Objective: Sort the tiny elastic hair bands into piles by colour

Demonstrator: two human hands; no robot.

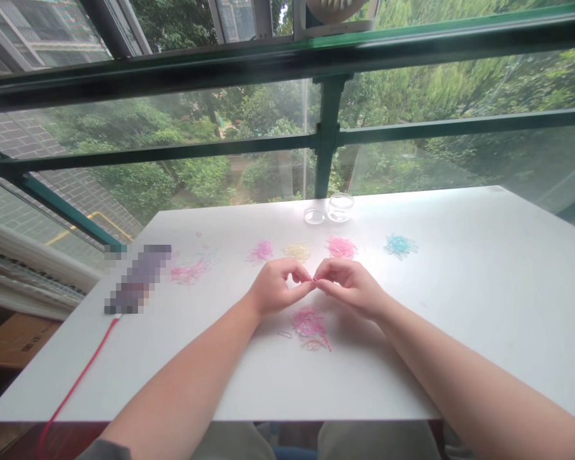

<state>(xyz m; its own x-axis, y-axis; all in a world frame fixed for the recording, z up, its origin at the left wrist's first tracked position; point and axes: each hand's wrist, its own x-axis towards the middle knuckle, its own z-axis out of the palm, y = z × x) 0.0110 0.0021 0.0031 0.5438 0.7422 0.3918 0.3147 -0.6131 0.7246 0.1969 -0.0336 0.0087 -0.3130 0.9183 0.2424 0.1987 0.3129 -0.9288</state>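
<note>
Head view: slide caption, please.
Left hand and right hand pinch something tiny above a white table with piles of coloured loops.

Landmark: white table (489, 300); beyond table: dark green window frame (287, 59) with glass panes, trees (441, 83) outside; beyond table's left side: grey brickwork (84, 156); left of table, lower: cardboard box (16, 342); light: daylight, soft sheen on tabletop

White counter (483, 287); lilac pile (262, 250); pale yellow pile (296, 250); vivid pink pile (341, 247); turquoise pile (400, 245); mostly pink front pile (309, 322); red cable (85, 368); dark green railing (329, 115); dark grey sleeve (106, 450).
</note>
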